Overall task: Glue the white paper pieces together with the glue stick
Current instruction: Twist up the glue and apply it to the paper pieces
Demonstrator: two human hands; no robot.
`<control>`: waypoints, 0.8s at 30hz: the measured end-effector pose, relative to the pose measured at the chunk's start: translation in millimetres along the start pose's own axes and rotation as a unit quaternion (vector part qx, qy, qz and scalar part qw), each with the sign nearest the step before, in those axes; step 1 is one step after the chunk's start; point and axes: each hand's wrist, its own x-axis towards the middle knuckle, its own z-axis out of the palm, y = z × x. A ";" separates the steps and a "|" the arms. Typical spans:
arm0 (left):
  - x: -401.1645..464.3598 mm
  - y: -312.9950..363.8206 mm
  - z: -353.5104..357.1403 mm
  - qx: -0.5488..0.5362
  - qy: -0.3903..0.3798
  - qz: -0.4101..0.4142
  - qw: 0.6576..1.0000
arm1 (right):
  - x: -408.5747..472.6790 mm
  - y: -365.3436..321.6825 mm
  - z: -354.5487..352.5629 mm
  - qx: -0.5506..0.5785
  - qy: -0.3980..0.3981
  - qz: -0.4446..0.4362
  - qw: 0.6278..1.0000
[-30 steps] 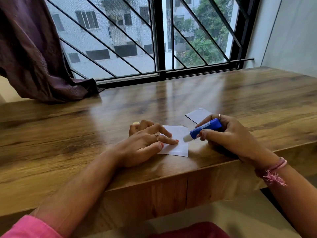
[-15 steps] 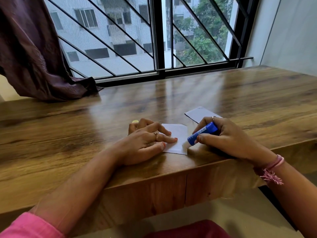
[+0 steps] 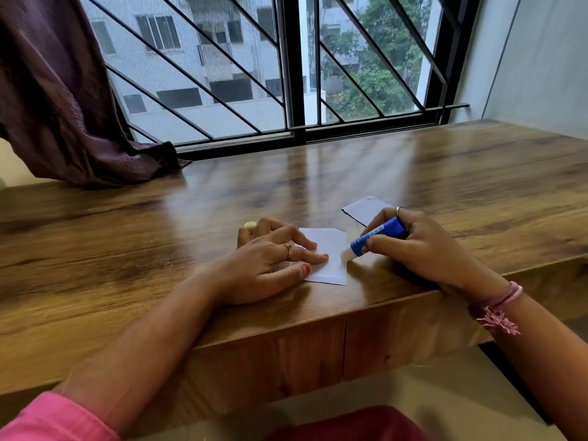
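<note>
A small white paper piece (image 3: 332, 259) lies flat near the front edge of the wooden table (image 3: 445, 173). My left hand (image 3: 270, 259) rests on its left part, straight fingers pressing it down. My right hand (image 3: 423, 246) grips a blue glue stick (image 3: 378, 236), tilted down to the left, its white tip on the paper's right edge. A second white paper piece (image 3: 362, 209) lies just behind, partly hidden by my right hand. A small yellow cap (image 3: 250, 224) peeks out behind my left hand.
A dark purple curtain (image 3: 63, 100) drapes onto the table's far left. A barred window (image 3: 286, 68) runs along the back edge, and a grey wall (image 3: 541, 58) closes the right side. The table's front edge sits just under my wrists.
The glue stick's tip has slid along the right edge of the near paper, down toward me and then back up. My left hand stays pressed on the paper.
</note>
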 end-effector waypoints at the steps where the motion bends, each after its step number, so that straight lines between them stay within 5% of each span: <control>1: 0.0 0.0 -0.1 -0.003 -0.001 0.001 1.000 | 0.0 -0.1 -0.1 0.001 -0.001 0.001 1.000; 5: -0.6 -0.5 -0.3 -0.007 0.003 0.005 1.000 | -3.9 -2.7 -3.2 0.005 -0.059 -0.016 0.998; 11: -0.6 -3.1 1.1 0.004 0.004 0.009 1.000 | 2.3 1.3 1.2 0.015 0.006 0.021 1.000; 15: 1.4 -4.9 1.4 -0.004 0.002 0.013 1.000 | -2.1 -2.2 -1.9 0.011 -0.055 -0.003 0.998; 20: 1.2 -8.3 4.1 0.012 0.009 0.025 1.000 | 5.3 4.4 1.7 0.019 0.035 0.050 0.998; 24: 1.7 -10.2 4.3 0.011 0.009 0.031 0.999 | 1.3 2.1 -1.0 0.024 -0.027 0.027 0.999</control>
